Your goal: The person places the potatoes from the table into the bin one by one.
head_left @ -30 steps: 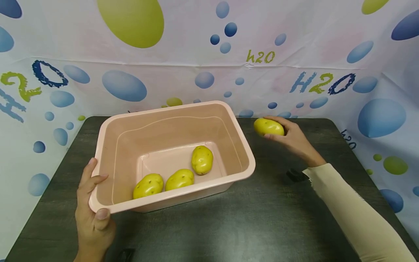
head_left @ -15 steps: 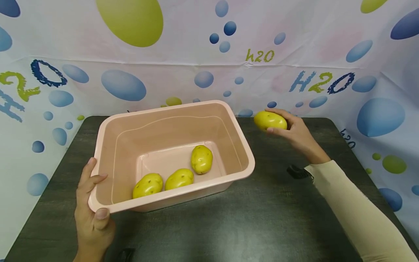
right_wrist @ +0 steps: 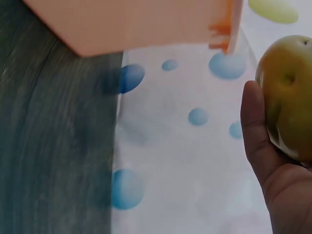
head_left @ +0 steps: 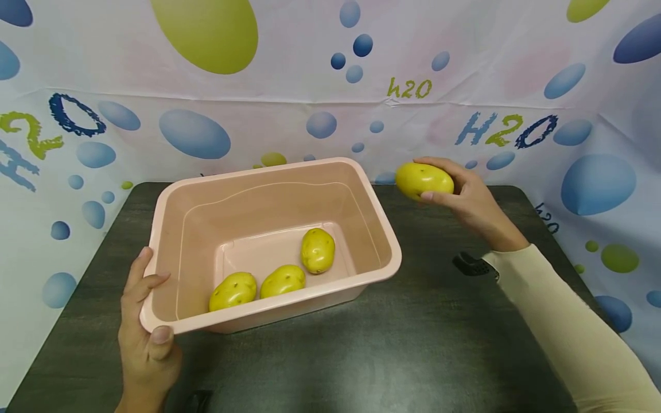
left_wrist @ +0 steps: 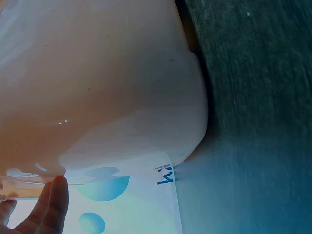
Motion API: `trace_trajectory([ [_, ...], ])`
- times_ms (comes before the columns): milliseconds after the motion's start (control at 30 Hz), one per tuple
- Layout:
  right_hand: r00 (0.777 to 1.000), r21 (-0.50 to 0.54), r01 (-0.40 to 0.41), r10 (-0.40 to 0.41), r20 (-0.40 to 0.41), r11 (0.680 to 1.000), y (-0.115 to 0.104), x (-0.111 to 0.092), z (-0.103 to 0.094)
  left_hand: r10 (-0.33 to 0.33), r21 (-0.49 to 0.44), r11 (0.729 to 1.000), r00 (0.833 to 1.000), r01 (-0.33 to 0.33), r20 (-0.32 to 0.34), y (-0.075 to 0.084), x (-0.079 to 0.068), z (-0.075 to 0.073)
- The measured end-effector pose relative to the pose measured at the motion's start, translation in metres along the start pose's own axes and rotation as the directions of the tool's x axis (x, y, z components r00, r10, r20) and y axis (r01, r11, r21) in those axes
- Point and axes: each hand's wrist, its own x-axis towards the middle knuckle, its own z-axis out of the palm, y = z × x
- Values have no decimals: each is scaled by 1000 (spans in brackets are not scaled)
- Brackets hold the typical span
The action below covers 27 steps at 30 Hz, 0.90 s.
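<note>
A pink plastic tub (head_left: 268, 209) stands tilted on the dark table, its open top facing me. My left hand (head_left: 147, 344) grips the tub's near left corner, thumb on the front rim and fingers round the side. Three glossy yellow potatoes lie inside: a left one (head_left: 233, 291), a middle one (head_left: 283, 281) and a right one (head_left: 318, 250). To the right of the tub, my right hand (head_left: 477, 209) holds another yellow potato (head_left: 422, 179) above the table's far edge, between thumb and fingers. The right wrist view shows this potato (right_wrist: 290, 97) in close-up against the palm.
The dark wood-patterned table (head_left: 413, 344) extends in front of the tub and to its right. Behind it hangs a white sheet (head_left: 289, 57) printed with blue and green ovals. A black strap piece (head_left: 471, 265) hangs at the right cuff.
My right hand has lifted the potato higher, up from the table's far edge. The tub, my left hand and the potatoes inside have stayed in place.
</note>
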Motion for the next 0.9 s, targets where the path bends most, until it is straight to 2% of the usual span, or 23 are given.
trace_trajectory([
  [100, 1000, 9, 18, -18, 8, 1000, -11, 0, 3, 2, -4, 1000, 1000, -2, 1, 0, 0, 0],
  [333, 999, -46, 32, -31, 33, 998, -37, 0, 11, -7, -19, 1000, 1000, 7, 6, 0, 0, 0],
  [733, 987, 6, -2, 1, 160, 1000, -72, 9, 28, -4, -16, 1000, 1000, 4, 0, -1, -1, 1],
  [900, 977, 20, 19, -23, 214, 1000, -86, 20, 40, 2, -18, 1000, 1000, -2, -7, 0, -1, 2],
])
